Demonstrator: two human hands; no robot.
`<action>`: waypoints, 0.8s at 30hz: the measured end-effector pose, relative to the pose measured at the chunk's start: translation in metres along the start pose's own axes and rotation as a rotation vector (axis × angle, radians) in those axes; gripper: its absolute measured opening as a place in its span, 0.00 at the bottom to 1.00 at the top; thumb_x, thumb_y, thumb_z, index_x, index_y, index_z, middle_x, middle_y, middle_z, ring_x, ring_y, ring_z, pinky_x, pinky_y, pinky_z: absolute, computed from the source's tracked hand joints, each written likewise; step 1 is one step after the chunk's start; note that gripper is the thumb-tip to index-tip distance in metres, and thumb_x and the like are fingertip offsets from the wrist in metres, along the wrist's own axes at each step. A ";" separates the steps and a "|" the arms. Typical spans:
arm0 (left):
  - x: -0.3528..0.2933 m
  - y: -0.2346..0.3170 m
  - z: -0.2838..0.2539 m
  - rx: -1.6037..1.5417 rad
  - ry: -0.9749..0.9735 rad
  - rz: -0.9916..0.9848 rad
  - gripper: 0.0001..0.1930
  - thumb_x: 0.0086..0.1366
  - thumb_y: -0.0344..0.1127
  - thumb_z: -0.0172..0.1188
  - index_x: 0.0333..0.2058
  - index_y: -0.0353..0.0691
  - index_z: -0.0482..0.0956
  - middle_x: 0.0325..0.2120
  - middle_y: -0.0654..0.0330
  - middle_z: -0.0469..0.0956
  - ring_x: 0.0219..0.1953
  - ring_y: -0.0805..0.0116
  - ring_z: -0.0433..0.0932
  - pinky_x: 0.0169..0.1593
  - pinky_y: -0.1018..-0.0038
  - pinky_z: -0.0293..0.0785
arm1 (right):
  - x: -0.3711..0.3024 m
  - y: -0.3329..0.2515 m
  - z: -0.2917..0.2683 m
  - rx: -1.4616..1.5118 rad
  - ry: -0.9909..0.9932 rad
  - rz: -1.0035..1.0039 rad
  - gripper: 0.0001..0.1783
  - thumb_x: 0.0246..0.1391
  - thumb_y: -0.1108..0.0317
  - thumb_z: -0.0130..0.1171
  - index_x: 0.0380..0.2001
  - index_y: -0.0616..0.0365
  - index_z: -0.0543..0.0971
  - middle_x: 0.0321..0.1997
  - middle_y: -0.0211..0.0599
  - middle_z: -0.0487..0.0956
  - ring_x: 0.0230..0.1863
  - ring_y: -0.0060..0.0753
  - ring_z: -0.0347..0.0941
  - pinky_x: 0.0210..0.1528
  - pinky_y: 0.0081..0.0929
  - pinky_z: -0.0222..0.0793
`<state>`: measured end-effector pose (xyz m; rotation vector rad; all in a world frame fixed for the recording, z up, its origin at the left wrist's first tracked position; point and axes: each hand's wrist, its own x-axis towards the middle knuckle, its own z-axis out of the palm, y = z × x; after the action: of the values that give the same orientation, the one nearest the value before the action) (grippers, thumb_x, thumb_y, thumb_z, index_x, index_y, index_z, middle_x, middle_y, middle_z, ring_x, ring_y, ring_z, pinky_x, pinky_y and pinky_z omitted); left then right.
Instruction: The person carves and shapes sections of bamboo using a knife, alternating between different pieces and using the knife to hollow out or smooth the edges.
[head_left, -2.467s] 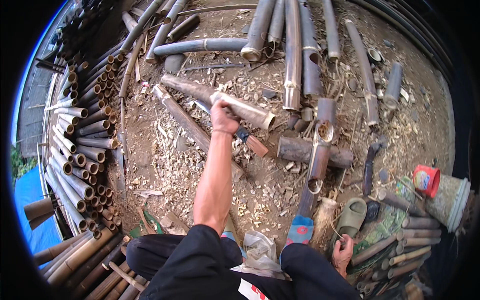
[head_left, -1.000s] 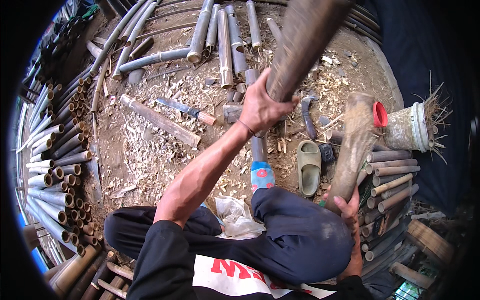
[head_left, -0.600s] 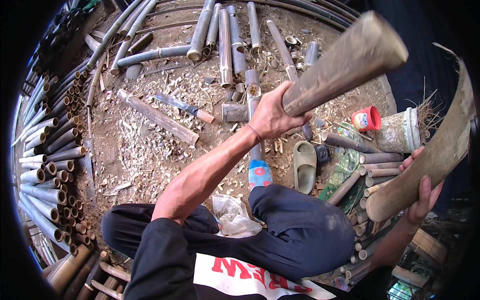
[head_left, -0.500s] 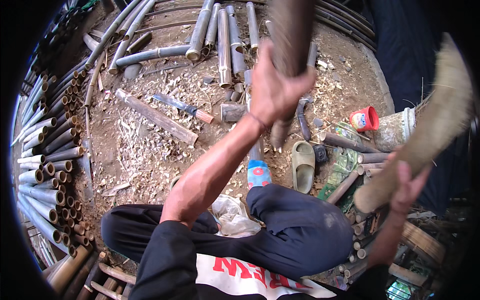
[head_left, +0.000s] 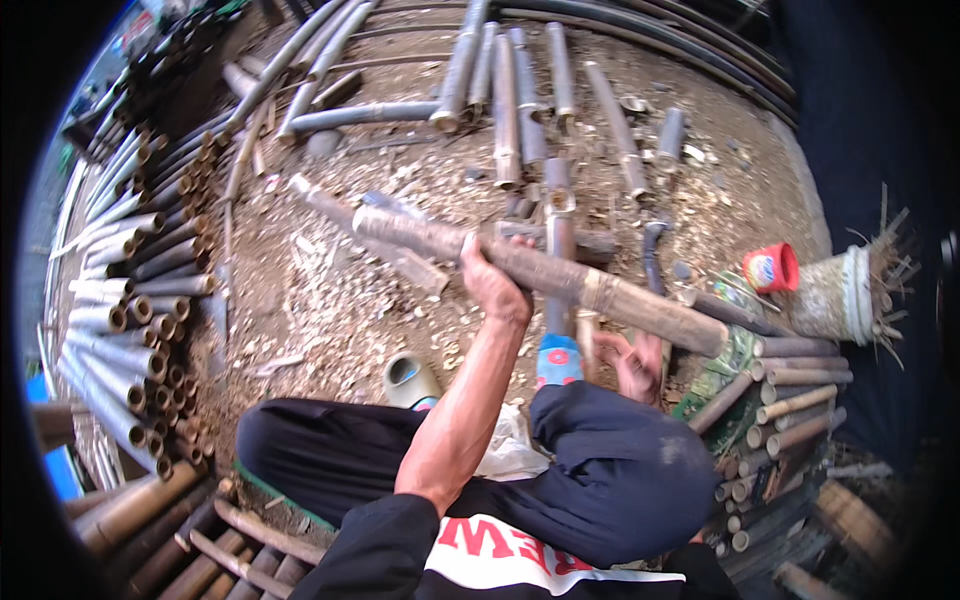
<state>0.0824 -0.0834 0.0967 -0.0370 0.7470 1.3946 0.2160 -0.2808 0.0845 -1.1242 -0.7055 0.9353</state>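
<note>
Held a brown bamboo pole (head_left: 560, 280) in the left grip (head_left: 497, 288), with fingers closed around it near the middle; had it slanting across the centre of the frame, above the chip-covered ground (head_left: 280, 340). Had the right grip (head_left: 638, 368) under the pole's right part, right of centre, with fingers half bent; could not tell, because of blur, whether grasping anything. Saw another bamboo piece (head_left: 415, 268) behind the pole, and a red cup (head_left: 768, 268) beside a pale bucket (head_left: 830, 298) at right.
</note>
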 end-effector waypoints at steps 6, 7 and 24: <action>-0.047 0.012 -0.039 1.081 -0.335 -0.414 0.27 0.61 0.60 0.56 0.41 0.40 0.76 0.31 0.59 0.80 0.33 0.59 0.82 0.38 0.67 0.79 | 0.077 -0.059 -0.001 -0.085 0.149 0.006 0.29 0.62 0.48 0.52 0.53 0.65 0.71 0.39 0.44 0.81 0.25 0.31 0.79 0.25 0.24 0.77; -0.047 0.014 -0.041 1.529 -0.536 -0.252 0.25 0.58 0.57 0.62 0.41 0.39 0.77 0.30 0.57 0.80 0.32 0.57 0.82 0.38 0.68 0.78 | 0.081 -0.074 0.000 -0.160 0.110 -0.023 0.28 0.60 0.50 0.55 0.51 0.65 0.71 0.35 0.43 0.81 0.24 0.31 0.79 0.24 0.23 0.78; -0.020 0.032 0.155 1.091 -0.966 0.416 0.23 0.50 0.38 0.74 0.41 0.33 0.76 0.31 0.58 0.81 0.32 0.71 0.80 0.39 0.73 0.79 | -0.055 0.125 -0.063 -1.273 0.151 0.740 0.50 0.45 0.45 0.65 0.63 0.64 0.57 0.56 0.63 0.66 0.59 0.64 0.62 0.62 0.47 0.60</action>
<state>0.1246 -0.0251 0.2393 1.5957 0.5900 1.0167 0.2120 -0.3388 -0.0540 -2.6790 -0.7652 0.9572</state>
